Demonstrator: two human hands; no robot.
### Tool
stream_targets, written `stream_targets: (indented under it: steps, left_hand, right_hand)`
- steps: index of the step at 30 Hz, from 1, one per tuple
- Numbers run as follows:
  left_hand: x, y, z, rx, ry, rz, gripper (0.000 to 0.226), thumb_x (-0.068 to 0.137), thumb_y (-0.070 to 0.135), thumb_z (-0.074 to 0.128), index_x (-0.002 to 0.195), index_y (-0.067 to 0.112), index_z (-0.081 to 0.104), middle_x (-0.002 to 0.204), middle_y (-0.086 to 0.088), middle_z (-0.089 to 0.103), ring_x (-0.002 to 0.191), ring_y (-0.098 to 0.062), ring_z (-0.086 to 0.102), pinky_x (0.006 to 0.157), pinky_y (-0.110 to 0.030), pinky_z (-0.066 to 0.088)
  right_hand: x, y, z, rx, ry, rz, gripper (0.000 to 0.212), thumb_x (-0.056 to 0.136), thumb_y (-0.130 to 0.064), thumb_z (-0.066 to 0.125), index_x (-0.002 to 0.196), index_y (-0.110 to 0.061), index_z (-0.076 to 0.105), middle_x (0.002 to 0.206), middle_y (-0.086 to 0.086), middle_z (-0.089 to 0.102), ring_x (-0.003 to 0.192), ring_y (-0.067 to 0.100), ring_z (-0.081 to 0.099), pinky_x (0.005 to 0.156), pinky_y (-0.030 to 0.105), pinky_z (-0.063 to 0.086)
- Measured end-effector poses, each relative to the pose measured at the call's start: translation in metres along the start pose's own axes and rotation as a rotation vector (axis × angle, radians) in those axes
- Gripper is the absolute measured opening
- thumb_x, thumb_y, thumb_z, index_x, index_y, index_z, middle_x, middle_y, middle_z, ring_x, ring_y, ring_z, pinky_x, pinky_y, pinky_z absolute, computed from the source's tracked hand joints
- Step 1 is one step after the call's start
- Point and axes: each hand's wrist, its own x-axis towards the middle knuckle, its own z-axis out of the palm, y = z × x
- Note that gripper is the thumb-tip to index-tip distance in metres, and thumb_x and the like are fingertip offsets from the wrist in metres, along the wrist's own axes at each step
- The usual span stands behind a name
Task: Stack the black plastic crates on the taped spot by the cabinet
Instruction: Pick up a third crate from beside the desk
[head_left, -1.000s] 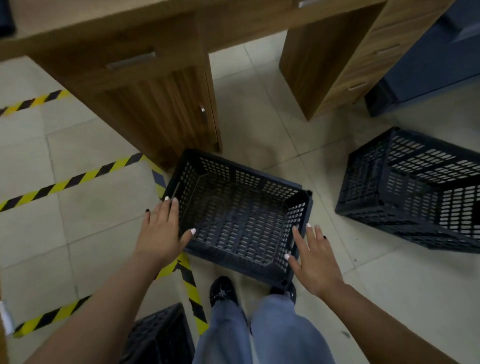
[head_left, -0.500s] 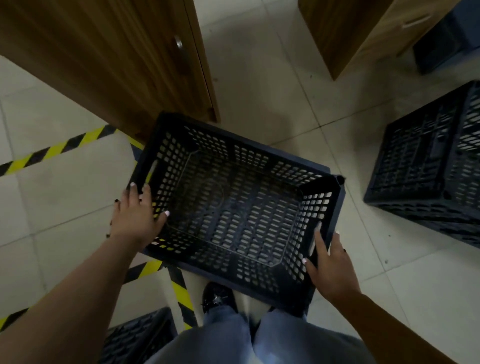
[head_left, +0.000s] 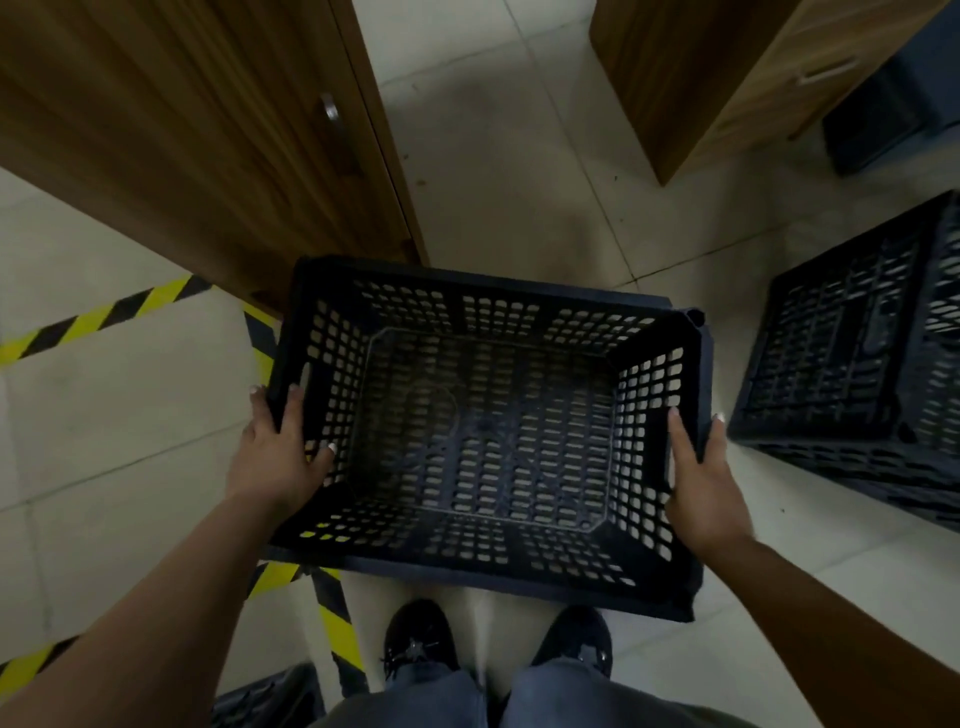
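Note:
A black perforated plastic crate (head_left: 483, 564) fills the middle of the view, open side up, just in front of the wooden cabinet (head_left: 197, 135). My left hand (head_left: 275, 452) grips its left wall, thumb inside and fingers over the rim. My right hand (head_left: 698, 478) grips the right wall the same way. Yellow-and-black floor tape (head_left: 104, 314) marks a spot at the crate's left, beside the cabinet. A second black crate (head_left: 852, 395) lies on the floor at the right. The edge of a third crate (head_left: 270, 699) shows at the bottom left.
A second wooden cabinet with drawers (head_left: 727, 78) stands at the upper right, with a dark box (head_left: 883, 119) beside it. My two shoes (head_left: 421, 639) stand on the tiled floor just below the crate.
My hands went from hovering open beside the crate to gripping its two side walls. The crate now looks larger and squarer to me, and the view has tilted further down.

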Motion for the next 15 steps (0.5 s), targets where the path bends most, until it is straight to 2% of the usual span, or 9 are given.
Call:
stream_targets:
  steps: [2, 3, 6, 8, 11, 15]
  left_hand:
    - [0.002, 0.010, -0.001, -0.059, 0.001, -0.013, 0.083, 0.091, 0.047, 0.052, 0.153, 0.029, 0.000, 0.159, -0.020, -0.005, 0.133, -0.050, 0.028, 0.105, -0.051, 0.032]
    - [0.002, 0.013, -0.001, -0.074, 0.017, -0.013, 0.081, 0.091, 0.048, 0.051, 0.153, 0.031, 0.002, 0.159, -0.020, -0.003, 0.130, -0.052, 0.030, 0.105, -0.052, 0.032]
    - [-0.007, 0.008, 0.000, -0.099, 0.037, 0.014, 0.074, 0.090, 0.042, 0.055, 0.152, 0.034, 0.015, 0.160, -0.018, 0.003, 0.132, -0.051, 0.028, 0.107, -0.051, 0.030]
    - [-0.018, 0.001, -0.002, -0.110, 0.035, 0.041, 0.073, 0.088, 0.040, 0.059, 0.151, 0.033, 0.023, 0.159, -0.018, 0.007, 0.132, -0.050, 0.029, 0.110, -0.049, 0.029]
    - [-0.039, -0.009, -0.013, -0.126, 0.033, 0.053, 0.073, 0.085, 0.040, 0.064, 0.149, 0.031, 0.030, 0.158, -0.018, 0.009, 0.129, -0.051, 0.033, 0.110, -0.049, 0.030]
    - [-0.077, -0.016, -0.050, -0.012, 0.027, 0.072, 0.073, 0.088, 0.052, 0.051, 0.151, 0.033, 0.020, 0.160, -0.018, 0.001, 0.125, -0.054, 0.035, 0.105, -0.051, 0.033]
  right_hand:
    - [0.007, 0.004, -0.005, -0.005, 0.034, -0.021, 0.097, 0.084, 0.003, 0.056, 0.152, -0.033, -0.003, 0.159, 0.012, -0.009, 0.132, 0.040, 0.037, 0.097, 0.043, 0.046]
    - [0.009, 0.003, -0.007, 0.032, 0.034, -0.022, 0.094, 0.085, -0.002, 0.060, 0.152, -0.032, 0.000, 0.158, 0.014, -0.001, 0.131, 0.040, 0.039, 0.098, 0.042, 0.044]
    - [0.010, -0.003, -0.013, 0.323, 0.035, 0.086, 0.084, 0.086, -0.028, 0.068, 0.151, -0.036, 0.016, 0.155, 0.012, 0.017, 0.136, 0.032, 0.034, 0.108, 0.040, 0.033]
    - [0.003, -0.004, -0.019, 0.477, 0.041, 0.098, 0.080, 0.083, -0.034, 0.071, 0.149, -0.036, 0.025, 0.153, 0.008, 0.028, 0.137, 0.026, 0.034, 0.112, 0.038, 0.030]
    - [-0.018, -0.005, -0.033, 0.512, 0.039, 0.066, 0.076, 0.080, -0.034, 0.073, 0.146, -0.034, 0.034, 0.144, 0.005, 0.042, 0.131, 0.021, 0.043, 0.110, 0.037, 0.035]
    - [-0.058, -0.014, -0.069, 0.465, 0.013, 0.049, 0.076, 0.079, -0.037, 0.073, 0.145, -0.032, 0.036, 0.138, 0.005, 0.046, 0.127, 0.021, 0.046, 0.107, 0.039, 0.038]
